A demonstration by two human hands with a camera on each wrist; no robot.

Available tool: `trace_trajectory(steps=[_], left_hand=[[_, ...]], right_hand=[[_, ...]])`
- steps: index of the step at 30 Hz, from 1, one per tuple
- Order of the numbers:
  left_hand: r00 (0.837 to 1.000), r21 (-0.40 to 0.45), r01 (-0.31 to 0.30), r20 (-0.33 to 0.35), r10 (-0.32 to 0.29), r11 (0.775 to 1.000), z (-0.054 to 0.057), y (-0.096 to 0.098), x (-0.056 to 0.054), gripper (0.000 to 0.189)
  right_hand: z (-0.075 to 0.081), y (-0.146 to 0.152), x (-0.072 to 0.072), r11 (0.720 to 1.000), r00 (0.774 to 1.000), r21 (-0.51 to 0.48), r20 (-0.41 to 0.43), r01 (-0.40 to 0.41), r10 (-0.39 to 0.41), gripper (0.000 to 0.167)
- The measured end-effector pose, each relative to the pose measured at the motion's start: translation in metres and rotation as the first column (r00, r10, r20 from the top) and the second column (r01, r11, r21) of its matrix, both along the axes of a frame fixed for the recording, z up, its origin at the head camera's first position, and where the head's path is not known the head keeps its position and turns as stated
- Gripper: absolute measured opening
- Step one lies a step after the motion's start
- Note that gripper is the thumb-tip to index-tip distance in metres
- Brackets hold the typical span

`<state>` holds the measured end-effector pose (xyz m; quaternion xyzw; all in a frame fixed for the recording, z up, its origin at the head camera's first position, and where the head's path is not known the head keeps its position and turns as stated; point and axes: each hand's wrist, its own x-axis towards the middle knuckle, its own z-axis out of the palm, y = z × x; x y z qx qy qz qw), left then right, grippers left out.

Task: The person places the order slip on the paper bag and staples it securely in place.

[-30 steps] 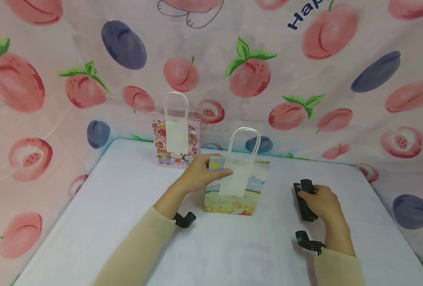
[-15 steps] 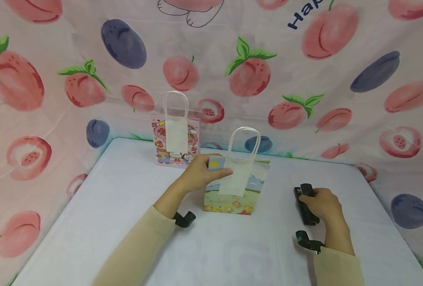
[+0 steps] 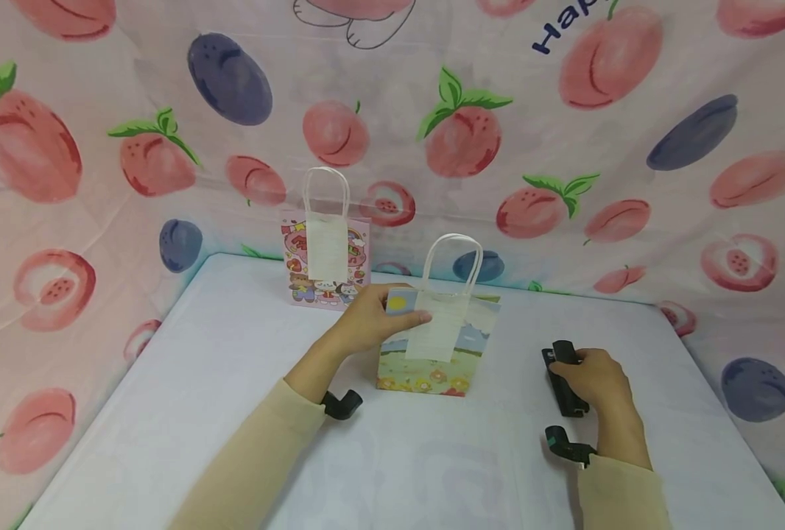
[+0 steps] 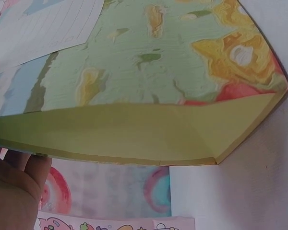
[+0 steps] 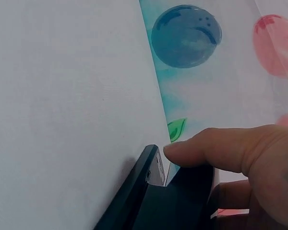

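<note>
A small paper gift bag with a meadow print, white twisted handles and a white paper slip on its front stands mid-table. My left hand grips its left upper edge, thumb on the front and fingers behind. The left wrist view shows the bag's side panel close up, with fingers along its edge. On the right, my right hand holds a black stapler over the white table, thumb on one side and fingers round the other. In the right wrist view the stapler's front end shows between its two arms.
Behind and left of the meadow bag stands a pink gift bag with cartoon animals, white handles and a white slip. A fruit-printed cloth hangs along the table's back edge. White cloth covers the table.
My right hand has drawn the stapler slightly toward me, then shifted it a touch left. My left hand and the meadow bag stay in place.
</note>
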<state>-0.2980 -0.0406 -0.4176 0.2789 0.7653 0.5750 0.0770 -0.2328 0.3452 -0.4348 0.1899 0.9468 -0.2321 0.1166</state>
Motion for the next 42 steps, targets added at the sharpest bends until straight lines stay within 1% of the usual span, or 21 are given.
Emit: trace_trajectory(steps=[4,8,12,16,20,23,25,27,28,31,34,37,38,40,42], left_hand=[[1.0,0.012,0.011,0.021,-0.011,1.0,0.001,-0.001,0.001,0.032],[0.999,0.035,0.026,0.042,-0.028,0.999,0.001,-0.002,0.001,0.033],[0.998,0.056,0.036,0.051,-0.039,0.998,0.001,-0.003,0.001,0.035],[0.998,0.059,0.041,0.042,-0.044,0.997,0.003,-0.004,0.002,0.037],[0.997,0.035,0.064,0.041,-0.065,0.997,0.005,-0.007,0.003,0.046],[0.998,-0.039,0.054,0.015,-0.053,0.998,0.006,-0.012,0.001,0.059],[0.998,-0.08,0.064,0.0,-0.064,0.995,0.007,-0.016,-0.001,0.068],[0.996,-0.116,0.082,-0.008,-0.084,0.99,0.007,-0.02,-0.003,0.076],[0.995,-0.124,0.102,-0.003,-0.103,0.987,0.008,-0.022,-0.003,0.079],[0.988,-0.137,0.156,0.034,-0.153,0.978,0.008,-0.028,-0.004,0.084],[0.984,-0.179,0.174,0.063,-0.165,0.968,0.004,-0.034,-0.001,0.087],[0.981,-0.208,0.186,0.09,-0.171,0.96,-0.003,-0.041,0.0,0.091],[0.981,-0.219,0.186,0.096,-0.169,0.958,-0.004,-0.044,0.0,0.094],[0.978,-0.229,0.194,0.117,-0.171,0.954,-0.008,-0.047,0.001,0.099],[0.976,-0.245,0.193,0.149,-0.16,0.95,-0.011,-0.05,0.003,0.106]], right_hand=[[0.001,-0.001,0.0,1.0,1.0,-0.005,0.009,0.02,-0.02,0.083],[0.002,-0.002,0.0,1.0,1.0,0.007,-0.018,-0.005,0.005,0.087],[0.003,-0.003,0.002,0.999,0.995,0.016,-0.096,-0.036,0.038,0.089],[0.007,-0.008,0.004,0.999,0.98,0.002,-0.196,-0.044,0.043,0.09],[0.016,-0.018,0.005,0.996,0.957,-0.021,-0.28,-0.088,0.079,0.091],[0.024,-0.028,0.006,0.988,0.941,-0.061,-0.319,-0.138,0.112,0.093],[0.028,-0.036,0.005,0.98,0.931,-0.087,-0.336,-0.181,0.143,0.096],[0.029,-0.042,0.004,0.966,0.919,-0.106,-0.346,-0.236,0.187,0.099],[0.029,-0.046,0.004,0.956,0.913,-0.121,-0.349,-0.267,0.211,0.102],[0.026,-0.056,0.005,0.925,0.9,-0.164,-0.338,-0.343,0.274,0.109],[0.019,-0.066,0.006,0.885,0.893,-0.227,-0.305,-0.406,0.331,0.116],[0.011,-0.074,0.005,0.839,0.878,-0.292,-0.29,-0.46,0.38,0.119],[0.008,-0.077,0.005,0.819,0.872,-0.32,-0.291,-0.476,0.394,0.118],[0.004,-0.08,0.004,0.784,0.867,-0.375,-0.287,-0.494,0.409,0.115],[0.001,-0.083,0.004,0.751,0.862,-0.425,-0.282,-0.505,0.42,0.111]])
